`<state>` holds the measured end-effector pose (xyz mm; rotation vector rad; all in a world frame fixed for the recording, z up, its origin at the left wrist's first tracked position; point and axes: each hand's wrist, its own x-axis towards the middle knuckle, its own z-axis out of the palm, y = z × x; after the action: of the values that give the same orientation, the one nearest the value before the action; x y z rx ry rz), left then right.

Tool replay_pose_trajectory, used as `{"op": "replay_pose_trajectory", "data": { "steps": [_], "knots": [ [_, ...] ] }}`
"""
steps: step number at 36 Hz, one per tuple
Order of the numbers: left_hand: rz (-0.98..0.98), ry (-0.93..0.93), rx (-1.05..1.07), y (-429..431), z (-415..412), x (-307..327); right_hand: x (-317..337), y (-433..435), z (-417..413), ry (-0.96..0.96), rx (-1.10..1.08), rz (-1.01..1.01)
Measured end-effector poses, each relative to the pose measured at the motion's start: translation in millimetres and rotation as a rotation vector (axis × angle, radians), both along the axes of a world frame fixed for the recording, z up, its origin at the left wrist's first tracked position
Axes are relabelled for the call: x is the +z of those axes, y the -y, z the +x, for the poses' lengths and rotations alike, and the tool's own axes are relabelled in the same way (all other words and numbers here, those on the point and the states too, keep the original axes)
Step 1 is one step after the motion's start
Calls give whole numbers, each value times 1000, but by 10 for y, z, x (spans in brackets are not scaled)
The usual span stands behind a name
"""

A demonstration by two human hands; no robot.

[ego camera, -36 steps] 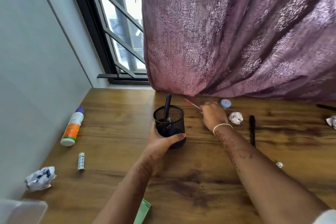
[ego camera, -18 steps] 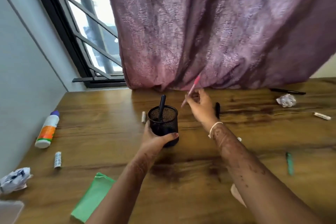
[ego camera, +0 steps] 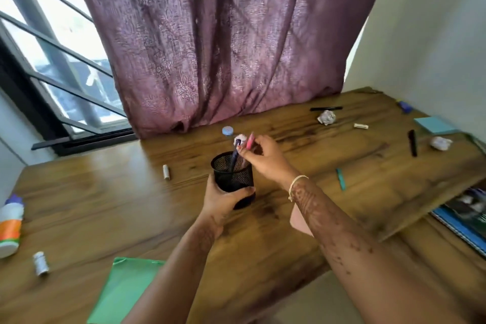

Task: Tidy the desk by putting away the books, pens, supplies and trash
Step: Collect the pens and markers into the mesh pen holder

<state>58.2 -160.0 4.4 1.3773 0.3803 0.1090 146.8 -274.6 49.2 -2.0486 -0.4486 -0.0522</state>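
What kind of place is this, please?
Probably a study corner in a home: a wooden desk strewn with pens and crumpled paper, a mesh pen cup, and a purple curtain by a barred window.

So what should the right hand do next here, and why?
Probably lower and release the pink pen into the black mesh cup. The right hand pinches it, tilted, right over the cup's mouth, the left hand grips the cup steady, and a dark pen already stands inside.
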Motion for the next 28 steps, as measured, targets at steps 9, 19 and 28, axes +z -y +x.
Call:
{"op": "replay_pose_trajectory", "data": {
  "steps": [9,19,28],
  "knots": [
    [-47,11,-71,89,-337,-94,-56,238,-563,-135,-17,70],
    [18,-70,-10,137,-321,-196,-234,413,-295,-274,-197,56],
    [-3,-71,72,179,-29,-253,-334,445,385,-119,-242,-415]
  ]
}}
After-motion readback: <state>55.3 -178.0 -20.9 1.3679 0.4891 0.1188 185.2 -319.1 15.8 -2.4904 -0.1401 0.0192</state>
